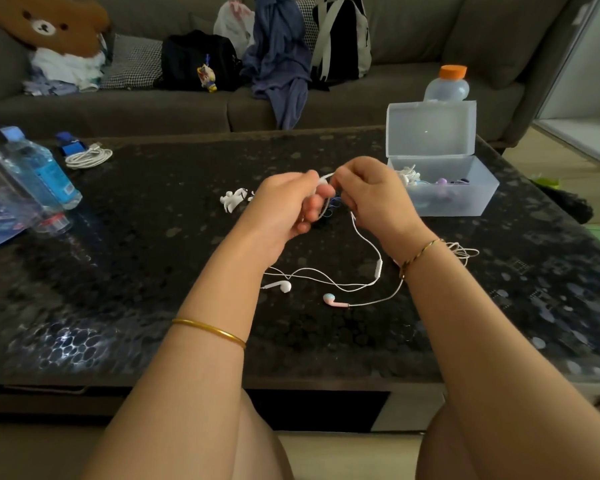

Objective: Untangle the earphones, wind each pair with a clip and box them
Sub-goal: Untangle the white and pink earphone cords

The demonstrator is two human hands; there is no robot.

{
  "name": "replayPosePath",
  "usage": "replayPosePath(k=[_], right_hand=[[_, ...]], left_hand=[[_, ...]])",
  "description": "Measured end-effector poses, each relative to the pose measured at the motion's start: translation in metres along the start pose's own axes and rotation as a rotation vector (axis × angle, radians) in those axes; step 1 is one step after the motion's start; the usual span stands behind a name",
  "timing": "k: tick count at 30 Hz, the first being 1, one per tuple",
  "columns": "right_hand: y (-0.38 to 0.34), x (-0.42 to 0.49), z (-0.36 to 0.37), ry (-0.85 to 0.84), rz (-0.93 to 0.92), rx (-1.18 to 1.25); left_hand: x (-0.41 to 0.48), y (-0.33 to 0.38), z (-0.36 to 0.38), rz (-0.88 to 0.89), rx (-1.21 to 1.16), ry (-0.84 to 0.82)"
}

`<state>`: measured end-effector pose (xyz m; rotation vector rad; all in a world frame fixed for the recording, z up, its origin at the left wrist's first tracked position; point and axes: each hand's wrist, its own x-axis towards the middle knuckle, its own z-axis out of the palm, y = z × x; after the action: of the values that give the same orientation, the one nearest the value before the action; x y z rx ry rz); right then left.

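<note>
L hand: raised over the table's middle, fingers curled, thumb and forefinger pinching the white cable at its top end.
R hand: just beside the L, knuckles toward the camera, fingers curled and pinching the same cable; the 2 grips nearly touch.
Between grips: a short white arc of cable bridges the 2 pinch points. A dark blue strand shows below it, poss. a 2nd cord, too blurred to tell.
Cable below grip: drops from the R hand, curves right to the inline remote, then lies in loose waves on the table under both wrists.
White earbud: flat on the table, near side of the L wrist, well below the grip.
Pink-blue earbud: on the table just right of the white one; its wire runs under the R wrist to a loose coil by the R forearm.
Clips: small white pieces on the table, left of the L hand, apart from it.
Box: clear plastic, right of the R hand, lid standing open; white and purple items inside.
Bangles: 1 on each forearm.
Far left: blue bottle and a coiled white charger lead.
</note>
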<state>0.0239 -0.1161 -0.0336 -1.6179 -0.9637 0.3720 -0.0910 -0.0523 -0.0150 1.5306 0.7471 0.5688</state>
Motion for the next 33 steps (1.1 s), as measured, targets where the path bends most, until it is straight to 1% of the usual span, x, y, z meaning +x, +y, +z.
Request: replayPosePath(k=[2, 4, 6, 7, 8, 10, 11, 13, 15, 16, 17, 19, 21, 22, 24, 25, 26, 28, 30, 31, 33], right_hand=[[0.0, -0.001, 0.004, -0.062, 0.034, 0.019], [-0.002, -0.006, 0.007, -0.2, 0.097, -0.018], [-0.004, -0.011, 0.01, -0.347, 0.138, -0.069], [-0.006, -0.013, 0.011, -0.415, 0.149, -0.08], [-0.008, -0.014, 0.01, -0.477, 0.158, -0.081], [-0.013, -0.017, 0.009, -0.579, 0.164, -0.084], [-0.015, -0.018, 0.007, -0.606, 0.157, -0.093], [-0.019, -0.018, 0.004, -0.579, 0.13, -0.079], [-0.021, -0.015, 0.0, -0.484, 0.11, 0.017], [-0.021, -0.013, -0.003, -0.43, 0.109, 0.078], [-0.02, -0.011, -0.005, -0.379, 0.111, 0.119], [-0.017, -0.007, -0.009, -0.281, 0.108, 0.106], [-0.011, -0.004, -0.01, -0.176, 0.076, 0.038], [-0.008, -0.003, -0.009, -0.125, 0.054, 0.011], [-0.003, -0.002, -0.006, -0.053, 0.005, -0.024], [-0.002, -0.002, -0.004, -0.038, -0.008, -0.023], [-0.002, -0.003, -0.002, -0.044, -0.005, -0.01], [-0.003, -0.004, -0.001, -0.126, 0.047, -0.008], [-0.004, -0.008, 0.001, -0.279, 0.125, -0.056], [-0.004, -0.009, 0.002, -0.36, 0.15, -0.08], [-0.006, -0.013, 0.004, -0.486, 0.153, -0.096]], left_hand=[[0.001, 0.001, -0.002, -0.045, -0.342, -0.034], [0.001, 0.002, -0.006, -0.065, -0.584, -0.031], [0.002, 0.001, -0.01, -0.054, -0.7, 0.019], [0.003, 0.0, -0.012, -0.041, -0.704, 0.065], [0.004, -0.001, -0.013, -0.025, -0.674, 0.114], [0.004, -0.006, -0.015, 0.029, -0.491, 0.224], [0.005, -0.008, -0.015, 0.076, -0.34, 0.282], [0.007, -0.014, -0.017, 0.214, 0.017, 0.362], [0.006, -0.017, -0.016, 0.303, 0.31, 0.337], [0.006, -0.017, -0.015, 0.3, 0.392, 0.296], [0.005, -0.017, -0.013, 0.272, 0.431, 0.249], [0.004, -0.013, -0.008, 0.171, 0.431, 0.17], [0.002, -0.007, -0.006, 0.042, 0.328, 0.087], [0.001, -0.005, -0.006, -0.016, 0.229, 0.024], [0.0, -0.003, -0.008, -0.095, -0.023, -0.131], [0.0, -0.003, -0.009, -0.12, -0.147, -0.188], [-0.001, -0.002, -0.01, -0.143, -0.269, -0.211], [-0.001, 0.0, -0.012, -0.177, -0.536, -0.19], [0.001, 0.0, -0.015, -0.161, -0.764, -0.128], [0.002, 0.0, -0.017, -0.13, -0.802, -0.071], [0.004, -0.002, -0.017, -0.059, -0.727, 0.074]])
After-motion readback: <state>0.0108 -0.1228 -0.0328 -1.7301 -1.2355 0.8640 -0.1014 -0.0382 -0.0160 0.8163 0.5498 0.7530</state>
